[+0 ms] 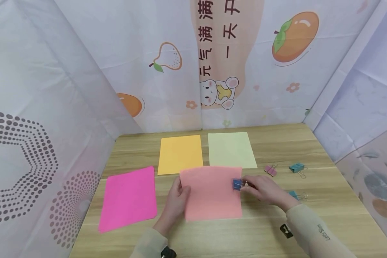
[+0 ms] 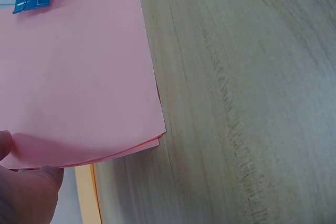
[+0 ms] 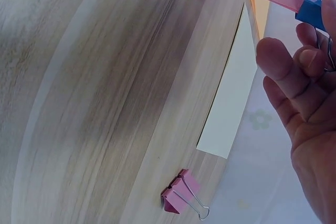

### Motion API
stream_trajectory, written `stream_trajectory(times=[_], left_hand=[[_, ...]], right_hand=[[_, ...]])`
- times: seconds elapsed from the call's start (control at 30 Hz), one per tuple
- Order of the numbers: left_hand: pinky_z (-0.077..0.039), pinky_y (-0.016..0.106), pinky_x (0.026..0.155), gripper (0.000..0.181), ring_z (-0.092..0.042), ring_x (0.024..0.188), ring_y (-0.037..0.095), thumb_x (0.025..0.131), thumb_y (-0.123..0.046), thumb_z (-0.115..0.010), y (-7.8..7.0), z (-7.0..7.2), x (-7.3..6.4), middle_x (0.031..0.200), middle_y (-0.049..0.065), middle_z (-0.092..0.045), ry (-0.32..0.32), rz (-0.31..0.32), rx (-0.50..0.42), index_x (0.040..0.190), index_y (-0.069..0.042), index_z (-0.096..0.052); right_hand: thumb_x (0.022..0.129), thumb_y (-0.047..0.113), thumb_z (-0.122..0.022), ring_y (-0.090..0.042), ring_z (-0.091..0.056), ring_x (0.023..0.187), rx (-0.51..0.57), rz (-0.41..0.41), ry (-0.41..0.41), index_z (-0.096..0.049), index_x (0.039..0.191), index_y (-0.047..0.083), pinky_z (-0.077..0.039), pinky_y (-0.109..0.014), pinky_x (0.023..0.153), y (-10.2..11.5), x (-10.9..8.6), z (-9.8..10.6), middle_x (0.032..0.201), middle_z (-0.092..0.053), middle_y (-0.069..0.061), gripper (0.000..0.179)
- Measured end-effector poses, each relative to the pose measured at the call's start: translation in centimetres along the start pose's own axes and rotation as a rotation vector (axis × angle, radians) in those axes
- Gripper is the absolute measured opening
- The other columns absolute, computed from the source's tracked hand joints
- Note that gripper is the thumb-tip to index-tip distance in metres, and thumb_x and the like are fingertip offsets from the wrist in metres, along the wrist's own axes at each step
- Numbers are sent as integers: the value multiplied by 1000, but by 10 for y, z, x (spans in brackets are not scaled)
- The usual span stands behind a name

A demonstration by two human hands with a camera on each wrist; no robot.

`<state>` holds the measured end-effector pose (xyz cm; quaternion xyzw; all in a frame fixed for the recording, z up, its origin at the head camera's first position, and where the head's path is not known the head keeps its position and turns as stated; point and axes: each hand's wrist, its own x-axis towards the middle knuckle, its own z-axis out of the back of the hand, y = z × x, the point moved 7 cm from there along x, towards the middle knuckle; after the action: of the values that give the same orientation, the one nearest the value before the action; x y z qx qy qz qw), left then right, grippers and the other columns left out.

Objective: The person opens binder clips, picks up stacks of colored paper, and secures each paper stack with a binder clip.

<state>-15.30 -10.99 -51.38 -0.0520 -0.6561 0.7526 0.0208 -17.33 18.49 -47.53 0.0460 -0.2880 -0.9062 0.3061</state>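
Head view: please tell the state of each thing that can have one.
Light pink paper, left edge held by left fingers
Blue clip, on paper's right edge, held by right fingers
Magenta paper, lying unclipped
Orange paper, lying unclipped
Pale green paper, lying unclipped
Pink clip, loose
Far teal clip, loose
Near teal clip, loose

A wood-grained tabletop (image 1: 261,233) is enclosed on three sides by pale cloth. On its far part, a yellow-orange sheet (image 1: 180,154) is laid beside a pale green sheet (image 1: 232,150), with a narrow gap between them; a magenta sheet (image 1: 129,199) is placed at the left. Toward the right, a pink binder clip (image 1: 271,170) and two teal binder clips (image 1: 297,167) are scattered, apart from one another. The back cloth (image 1: 167,25) is printed with orange fruit (image 1: 296,37), dark characters (image 1: 205,34) and a white cartoon animal (image 1: 208,92), turned sideways; the left cloth (image 1: 6,89) is patterned with dots.
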Motion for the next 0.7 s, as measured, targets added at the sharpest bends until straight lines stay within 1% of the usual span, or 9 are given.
stream_trajectory(times=[0.07, 0.2, 0.4, 0.57, 0.7], left_hand=[[-48, 49, 107, 44, -50, 137, 37, 106, -3, -50, 1, 1, 0, 151, 17, -49, -13, -3, 16, 149, -8, -42], [-52, 45, 102, 43, -55, 132, 35, 105, -2, -51, 1, 2, 1, 145, 16, -54, -42, -10, 42, 146, -8, -46], [-53, 40, 99, 43, -58, 127, 34, 104, -1, -51, 0, 3, 1, 145, 17, -54, -57, -4, 47, 146, -7, -47], [-53, 42, 101, 44, -58, 126, 34, 104, -1, -52, -1, 3, 2, 145, 18, -55, -62, 4, 57, 147, -5, -47], [-53, 42, 101, 43, -58, 126, 34, 103, -1, -53, -3, 4, 2, 143, 18, -55, -59, 9, 65, 146, -5, -48]], right_hand=[[100, 29, -67, 2, -38, 60, -8, -2, -2, -68, 105, 16, -34, -21, 56, 0, 0, 0, 70, -44, 16, 15], [99, 30, -68, 2, -36, 60, -15, -1, -10, -67, 103, 18, -32, -20, 55, 0, 0, 0, 69, -42, 16, 13], [99, 32, -68, 3, -36, 59, -21, -4, -14, -66, 101, 19, -31, -20, 54, 0, 0, -1, 68, -41, 17, 14], [100, 35, -66, 2, -36, 59, -1, -29, -1, -65, 99, 20, -31, -20, 54, 0, 0, -3, 68, -42, 16, 15], [100, 34, -66, 2, -36, 59, 14, -38, 4, -63, 97, 20, -32, -20, 54, 0, 0, -3, 68, -42, 15, 15]])
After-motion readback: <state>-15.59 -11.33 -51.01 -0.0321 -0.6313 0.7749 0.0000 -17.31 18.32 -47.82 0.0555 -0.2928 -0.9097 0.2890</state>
